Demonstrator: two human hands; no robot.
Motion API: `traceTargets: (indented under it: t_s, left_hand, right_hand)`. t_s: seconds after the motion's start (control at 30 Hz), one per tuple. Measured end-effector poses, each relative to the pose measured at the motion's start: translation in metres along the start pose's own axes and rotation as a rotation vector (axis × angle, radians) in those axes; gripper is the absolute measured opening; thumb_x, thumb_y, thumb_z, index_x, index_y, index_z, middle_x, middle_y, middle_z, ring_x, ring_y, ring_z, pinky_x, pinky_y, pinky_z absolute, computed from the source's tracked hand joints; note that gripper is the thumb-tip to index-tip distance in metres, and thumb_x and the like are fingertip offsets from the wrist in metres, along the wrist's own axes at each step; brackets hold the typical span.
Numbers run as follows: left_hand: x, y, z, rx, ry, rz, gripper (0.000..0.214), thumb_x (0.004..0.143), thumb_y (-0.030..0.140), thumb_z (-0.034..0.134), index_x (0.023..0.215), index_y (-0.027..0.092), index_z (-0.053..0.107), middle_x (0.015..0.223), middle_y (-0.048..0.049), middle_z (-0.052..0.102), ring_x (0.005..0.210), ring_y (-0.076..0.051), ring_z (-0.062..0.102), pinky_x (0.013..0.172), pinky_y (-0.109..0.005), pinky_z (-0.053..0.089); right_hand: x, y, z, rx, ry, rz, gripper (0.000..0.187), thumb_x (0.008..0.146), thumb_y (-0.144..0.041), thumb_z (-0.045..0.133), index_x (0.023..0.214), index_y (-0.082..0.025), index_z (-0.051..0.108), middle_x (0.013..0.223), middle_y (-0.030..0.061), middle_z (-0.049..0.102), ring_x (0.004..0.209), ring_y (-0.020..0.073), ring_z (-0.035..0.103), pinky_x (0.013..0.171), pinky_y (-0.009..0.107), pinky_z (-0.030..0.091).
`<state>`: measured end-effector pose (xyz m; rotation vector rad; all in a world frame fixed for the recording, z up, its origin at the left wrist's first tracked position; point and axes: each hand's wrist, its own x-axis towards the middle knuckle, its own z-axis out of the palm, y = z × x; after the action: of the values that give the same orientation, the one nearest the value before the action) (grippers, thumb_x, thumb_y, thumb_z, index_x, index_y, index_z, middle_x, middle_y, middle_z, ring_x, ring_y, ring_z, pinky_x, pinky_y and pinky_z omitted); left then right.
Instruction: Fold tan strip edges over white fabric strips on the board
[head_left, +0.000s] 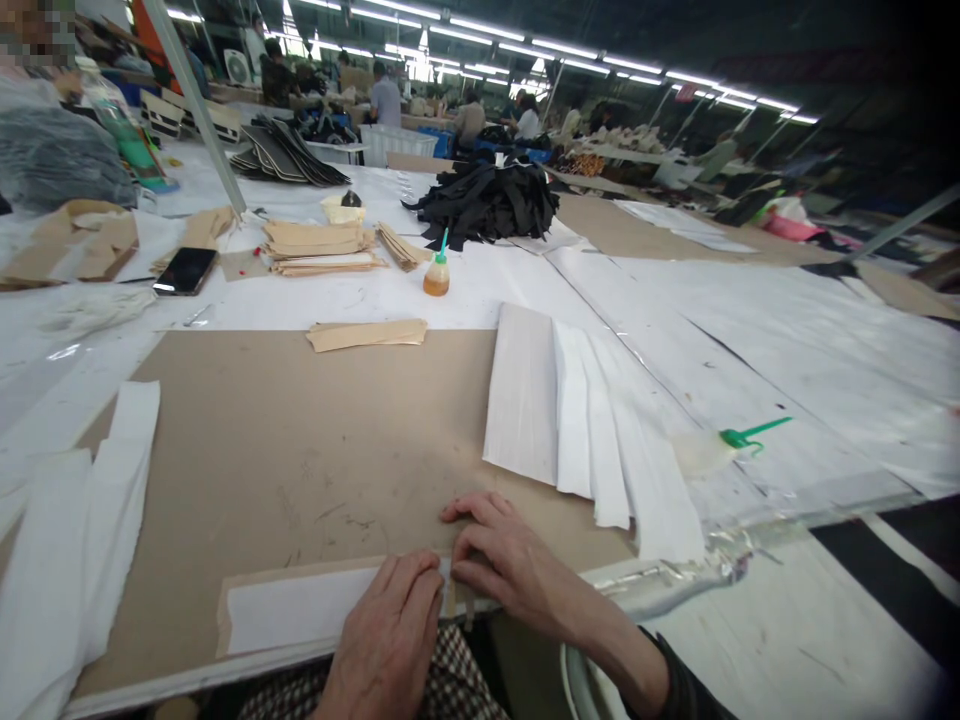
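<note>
White strip (292, 605) lies on the tan strip (223, 600) at the board's (300, 450) near edge, tan border showing along its far side and left end. So for this piece, laying white on tan looks done over the visible left stretch; right end is covered by the hands, can't confirm it's finished. Remaining, by the look of it: fanned white strips (521, 395) at right and a few tan pieces (367, 335) at the board's far edge, lying apart. White pile (127, 480) at left: done or not, can't tell.

Left hand (394, 625) rests over the strip's right part, fingers bent and close together, tips touching near its right end. Right hand (517, 565) is just beside, fingers loosely curled, thumb and index at that same end. Pinching or only pressing: can't tell for either.
</note>
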<state>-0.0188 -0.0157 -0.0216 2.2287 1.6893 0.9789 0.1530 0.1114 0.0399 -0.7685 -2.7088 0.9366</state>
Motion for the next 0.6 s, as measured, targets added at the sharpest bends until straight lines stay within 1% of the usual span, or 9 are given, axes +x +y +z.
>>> traceTargets:
  t_s: [0.2,0.4,0.5,0.6]
  left_hand:
    - [0.0,0.001,0.0,-0.01,0.012,-0.008,0.022,0.1,0.011,0.039,0.108,0.017,0.059,0.11,-0.0101,0.065,0.095,-0.021,0.063,0.083,-0.035,0.058]
    - [0.001,-0.001,0.002,-0.015,0.013,-0.001,0.021,0.099,0.011,0.041,0.108,0.017,0.059,0.11,-0.0101,0.065,0.096,-0.021,0.063,0.084,-0.034,0.058]
    - [0.001,-0.002,0.003,-0.019,0.013,-0.002,0.021,0.098,0.01,0.041,0.109,0.017,0.058,0.11,-0.0104,0.065,0.096,-0.022,0.063,0.084,-0.035,0.058]
    - [0.0,-0.002,0.003,-0.022,0.015,-0.005,0.023,0.096,0.008,0.042,0.111,0.017,0.057,0.11,-0.0109,0.065,0.096,-0.022,0.063,0.084,-0.035,0.058]
  right_hand:
    - [0.002,0.004,0.003,-0.032,0.009,-0.03,0.008,0.092,-0.016,0.069,0.085,-0.02,0.065,0.124,0.0058,0.061,0.116,0.0225,0.054,0.102,0.043,0.043]
    - [0.003,0.008,0.008,-0.01,0.037,-0.035,0.015,0.084,-0.007,0.072,0.083,-0.02,0.064,0.123,0.0043,0.061,0.117,0.0221,0.054,0.103,0.043,0.041]
    - [0.001,0.006,0.01,0.027,0.044,0.0,0.017,0.083,-0.006,0.07,0.083,-0.02,0.062,0.125,0.0045,0.06,0.119,0.0229,0.053,0.104,0.044,0.041]
    - [0.0,0.004,0.013,0.121,0.092,0.099,0.029,0.078,0.0,0.067,0.096,-0.021,0.059,0.133,0.008,0.055,0.128,0.0245,0.049,0.108,0.045,0.04]
